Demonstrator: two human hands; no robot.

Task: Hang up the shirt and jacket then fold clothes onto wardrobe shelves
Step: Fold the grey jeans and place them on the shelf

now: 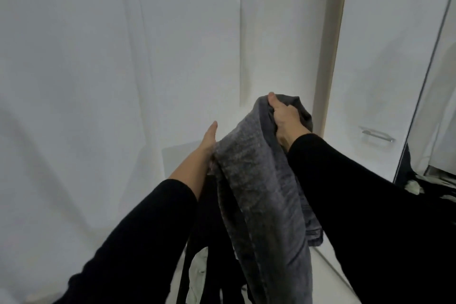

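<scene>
Right now the grey jeans hang doubled over in mid-air between both arms, their long axis running steeply from the bunched top, far and right, down to the near bottom edge of the view. The right hand clenches that bunched top, so it carries the weight. The left hand lies flat, fingers straight, against the fabric's left side just below. Beyond them stand a white curtain on the left and a closed wardrobe door with a metal handle on the right; no shelf or container shows.
</scene>
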